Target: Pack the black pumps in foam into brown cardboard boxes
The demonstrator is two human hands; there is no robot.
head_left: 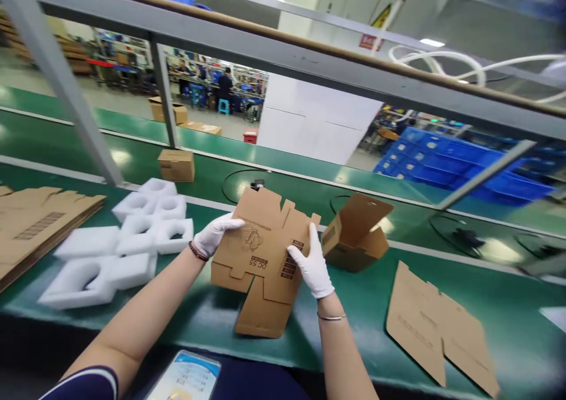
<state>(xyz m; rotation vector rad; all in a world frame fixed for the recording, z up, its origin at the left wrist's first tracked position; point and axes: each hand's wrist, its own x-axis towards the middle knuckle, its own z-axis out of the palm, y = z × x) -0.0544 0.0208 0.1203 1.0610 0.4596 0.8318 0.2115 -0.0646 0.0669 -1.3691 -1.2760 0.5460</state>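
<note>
Between my two gloved hands is a cardboard box blank point(269, 253), brown, printed with a drawing and "DC 55", its flaps spread and a lower panel hanging down. My left hand point(216, 234) grips its left edge with the thumb on the printed face. On the right edge my right hand point(313, 263) holds it, thumb across the print and fingers partly behind the board. Just right of it stands an open cardboard box point(356, 235) with its lid up. White foam inserts point(141, 226) with round holes lie to the left.
A stack of flat cardboard blanks point(44, 229) lies at far left, another flat blank point(437, 329) at right. A small closed box point(177, 165) sits on the green conveyor behind. A metal shelf frame point(283, 55) crosses overhead, its posts meeting the bench. Black cables point(464, 238) lie along the back.
</note>
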